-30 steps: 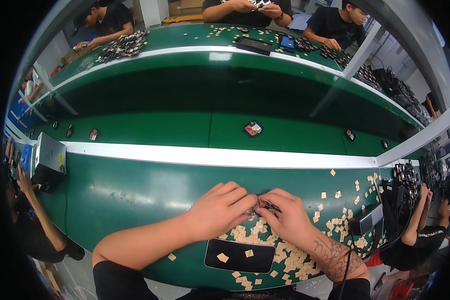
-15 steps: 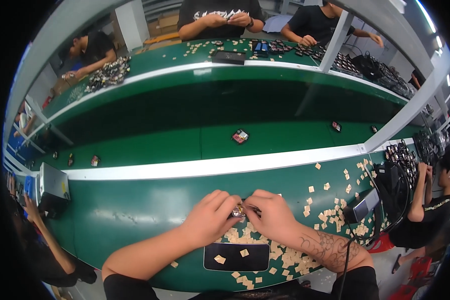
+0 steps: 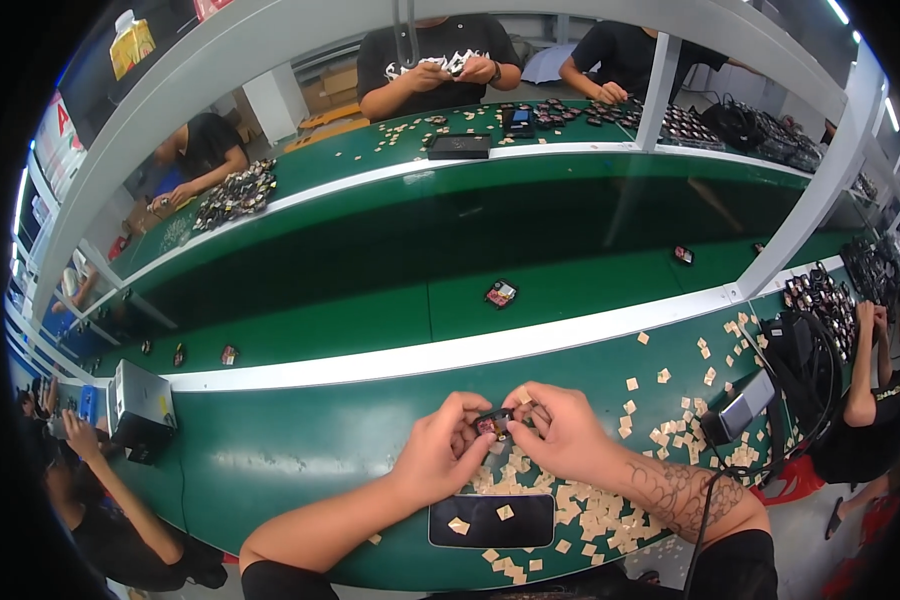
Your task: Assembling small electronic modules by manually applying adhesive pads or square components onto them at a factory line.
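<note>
My left hand (image 3: pixel 438 447) is closed on a small black-framed circuit assembly (image 3: pixel 490 427) with a red and silver inside, held tilted just above the green bench. At its right edge, the thumb and fingers of my right hand (image 3: pixel 560 428) are closed on it too. A beige square sticker (image 3: pixel 526 398) shows against my right fingertips; whether it is pinched or stuck there I cannot tell. Below the hands lies a dark phone-like slab (image 3: pixel 450 515) with two beige squares on it. Many loose beige squares (image 3: pixel 595 512) are scattered around and under my right forearm.
Beyond a white rail (image 3: pixel 400 357), a green conveyor belt (image 3: pixel 370 325) carries several similar assemblies (image 3: pixel 501 293). To the right stand a grey-screened device (image 3: pixel 745 408) with cables and a heap of black assemblies (image 3: pixel 815 305). A grey box (image 3: pixel 142 410) stands left. Several co-workers sit around.
The whole view has shifted, so the scene sits further right. My fingers have moved apart somewhat and the circuit assembly is turned to show more of its face. A beige square now shows at my right fingertips.
</note>
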Tool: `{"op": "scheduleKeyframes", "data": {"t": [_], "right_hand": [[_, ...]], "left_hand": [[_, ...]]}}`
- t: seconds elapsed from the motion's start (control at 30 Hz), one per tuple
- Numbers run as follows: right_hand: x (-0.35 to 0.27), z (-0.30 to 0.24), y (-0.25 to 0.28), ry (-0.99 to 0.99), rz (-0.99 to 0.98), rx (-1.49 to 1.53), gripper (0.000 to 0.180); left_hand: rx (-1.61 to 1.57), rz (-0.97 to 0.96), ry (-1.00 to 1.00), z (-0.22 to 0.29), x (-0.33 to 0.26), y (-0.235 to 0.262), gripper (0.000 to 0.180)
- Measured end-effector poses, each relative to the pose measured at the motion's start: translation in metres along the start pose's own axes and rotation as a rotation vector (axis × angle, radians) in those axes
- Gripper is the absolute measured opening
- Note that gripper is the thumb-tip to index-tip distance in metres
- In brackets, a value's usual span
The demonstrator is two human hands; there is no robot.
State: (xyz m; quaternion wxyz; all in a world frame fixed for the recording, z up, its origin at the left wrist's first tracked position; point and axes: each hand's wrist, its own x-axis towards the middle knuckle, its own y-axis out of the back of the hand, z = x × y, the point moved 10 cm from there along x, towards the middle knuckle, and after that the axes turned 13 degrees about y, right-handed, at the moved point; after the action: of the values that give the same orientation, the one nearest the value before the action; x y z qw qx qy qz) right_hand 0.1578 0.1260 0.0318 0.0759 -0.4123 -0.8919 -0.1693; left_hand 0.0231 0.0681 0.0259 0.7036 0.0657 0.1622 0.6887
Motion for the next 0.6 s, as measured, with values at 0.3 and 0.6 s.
{"op": "scheduleKeyframes", "data": {"t": [0.3,0.6], "right_hand": [[0.007,0.002,0.003,0.019,0.023,-0.080,0.029],[-0.001,0.023,0.031,0.121,0.106,-0.085,0.019]], "left_hand": [[0.162,0.111,-0.015,0.006,0.020,0.024,0.027],[0.552,0.623,0.051,-0.043,0.082,0.191,0.039]]}}
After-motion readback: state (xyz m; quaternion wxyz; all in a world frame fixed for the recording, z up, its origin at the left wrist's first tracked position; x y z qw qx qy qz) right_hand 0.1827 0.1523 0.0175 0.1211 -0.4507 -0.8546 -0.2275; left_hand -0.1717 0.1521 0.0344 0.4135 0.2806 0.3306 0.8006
